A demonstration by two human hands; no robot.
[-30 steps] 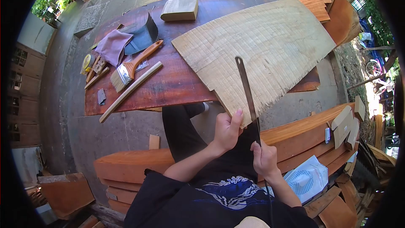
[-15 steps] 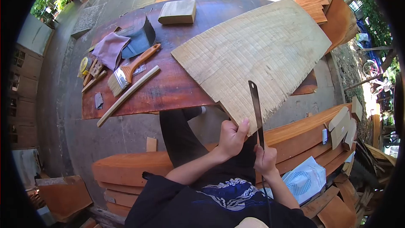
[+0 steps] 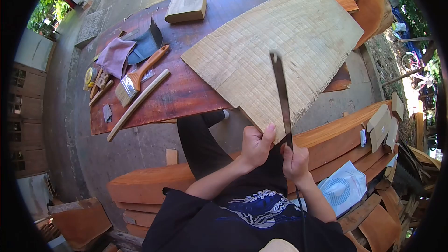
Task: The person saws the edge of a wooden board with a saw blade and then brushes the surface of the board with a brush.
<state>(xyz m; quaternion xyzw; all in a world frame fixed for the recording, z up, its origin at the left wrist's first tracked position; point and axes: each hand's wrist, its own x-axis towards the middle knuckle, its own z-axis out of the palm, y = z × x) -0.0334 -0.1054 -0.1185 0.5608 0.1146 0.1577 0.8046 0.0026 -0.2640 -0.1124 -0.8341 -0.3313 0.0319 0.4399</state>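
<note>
A wide, pale, rough-sawn wooden board [image 3: 284, 42] lies on the dark reddish table, its near end jutting past the table's edge. My left hand [image 3: 256, 147] is closed on the board's near corner, thumb on top. Beside that corner, my right hand [image 3: 295, 161] is closed round the lower end of a long, narrow dark metal blade [image 3: 282, 93] with a hole near its tip. The blade points away from me, over or beside the board's splintered right edge; whether it touches the wood I cannot tell. My fist hides its lower end.
On the table [image 3: 186, 98] are a wooden block [image 3: 185, 8], a paintbrush [image 3: 140, 77], a wooden stick [image 3: 138, 106], sandpaper [image 3: 145, 46] and a purple cloth [image 3: 115, 56]. Stacked planks [image 3: 340, 147] stand close on my right, near a blue-white plastic packet [image 3: 343, 186].
The view has shifted slightly. The metal blade's tip has moved farther up across the board, and my right hand has moved slightly forward. My left hand keeps its grip on the corner.
</note>
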